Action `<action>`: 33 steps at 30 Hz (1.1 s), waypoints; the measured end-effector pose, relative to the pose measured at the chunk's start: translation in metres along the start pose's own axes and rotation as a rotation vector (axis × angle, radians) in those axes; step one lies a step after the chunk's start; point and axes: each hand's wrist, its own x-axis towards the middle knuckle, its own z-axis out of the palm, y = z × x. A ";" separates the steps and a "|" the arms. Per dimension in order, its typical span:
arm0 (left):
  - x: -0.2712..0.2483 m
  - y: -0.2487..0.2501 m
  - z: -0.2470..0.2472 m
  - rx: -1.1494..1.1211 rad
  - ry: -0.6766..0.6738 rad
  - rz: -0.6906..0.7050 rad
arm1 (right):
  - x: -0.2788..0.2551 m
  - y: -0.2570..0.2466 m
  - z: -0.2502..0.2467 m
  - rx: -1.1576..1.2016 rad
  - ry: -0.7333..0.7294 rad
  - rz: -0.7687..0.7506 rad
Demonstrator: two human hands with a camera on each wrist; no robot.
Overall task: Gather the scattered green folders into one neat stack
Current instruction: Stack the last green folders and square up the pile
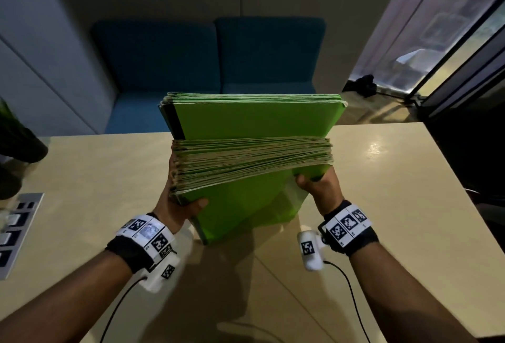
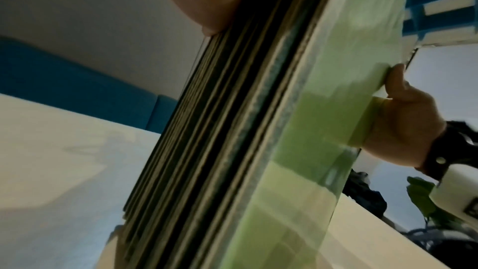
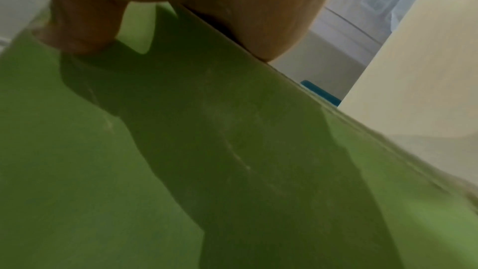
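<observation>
A thick bundle of green folders (image 1: 246, 206) stands on edge over the beige table (image 1: 382, 206), its lower corner near the tabletop. The bundle's worn edges (image 1: 251, 162) face up at me. Behind them more green folders (image 1: 257, 118) stick up higher. My left hand (image 1: 180, 206) grips the bundle's left side, thumb on the front cover. My right hand (image 1: 319, 187) grips the right side with its thumb on the cover. The left wrist view shows the layered folder edges (image 2: 232, 130) and the right hand (image 2: 403, 122) beyond. In the right wrist view the thumb (image 3: 82, 17) presses on a green cover (image 3: 181, 150).
A blue sofa (image 1: 207, 64) stands behind the table's far edge. A grey socket panel (image 1: 16, 233) is set into the table at the left, with a dark object (image 1: 16, 146) beyond it. A window (image 1: 464, 42) runs along the right. Cables trail from both wrists.
</observation>
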 end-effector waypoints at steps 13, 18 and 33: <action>0.007 -0.024 0.002 0.064 -0.127 -0.215 | 0.008 0.051 -0.008 -0.035 -0.213 0.375; 0.021 -0.032 -0.001 0.106 -0.049 -0.259 | 0.017 0.045 0.005 0.098 -0.073 0.419; -0.073 -0.003 -0.189 0.171 0.279 -0.672 | -0.036 0.086 0.226 -0.040 -0.423 0.513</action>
